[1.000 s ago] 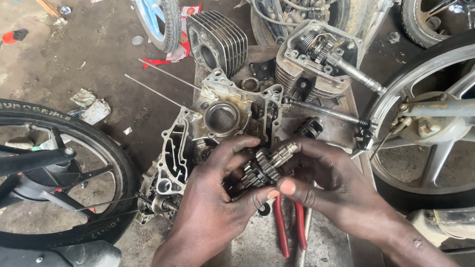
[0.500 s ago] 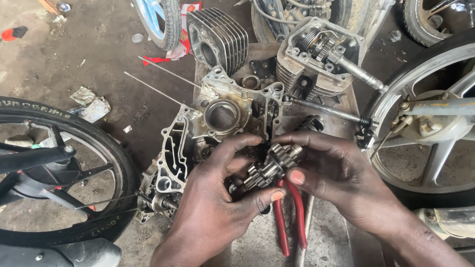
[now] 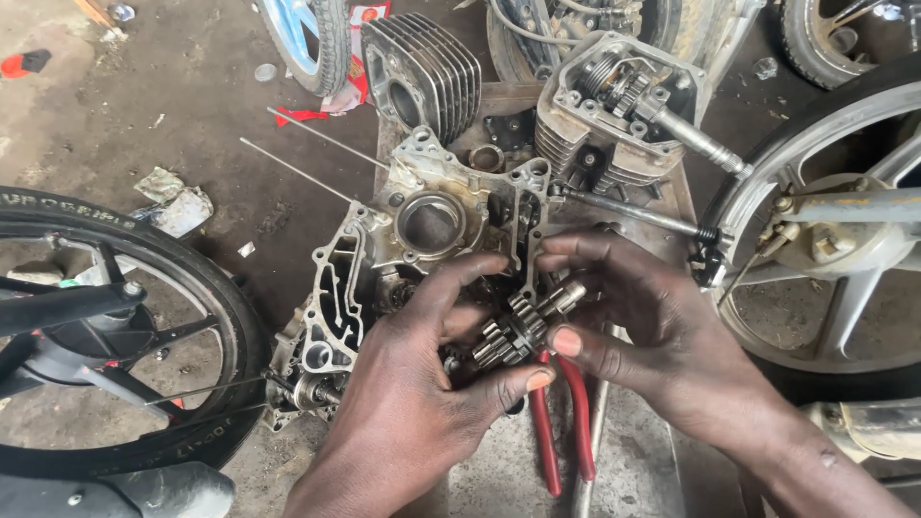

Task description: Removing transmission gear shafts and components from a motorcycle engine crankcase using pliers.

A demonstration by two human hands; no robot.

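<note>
Both hands meet at the lower middle of the frame over a greasy gear shaft (image 3: 523, 328), a short steel shaft stacked with toothed gears, tilted so that its bare end points to the upper right. The left hand (image 3: 413, 403) comes up from the bottom edge; its grip is clenched on the gear shaft, thumb under the lower end and fingers curled over the top. The right hand (image 3: 662, 341) reaches in from the lower right and grasps the same shaft, thumb pressed near the gears and fingers arched above the bare end.

Just behind the hands lies an open aluminium crankcase half (image 3: 403, 259), with a round bore near its middle, on a stained metal worktop (image 3: 633, 451). Red-handled pliers (image 3: 561, 422) lie on the worktop directly below the shaft. Towards the top of the frame stand a finned cylinder (image 3: 422, 72) and, to its right, a cylinder head (image 3: 614, 105) with its valve gear exposed. A black-tyred wheel (image 3: 106, 336) fills the left side, and a silver alloy wheel (image 3: 825, 230) stands at the right edge. Two thin rods (image 3: 297, 173) rest on the concrete floor at upper left.
</note>
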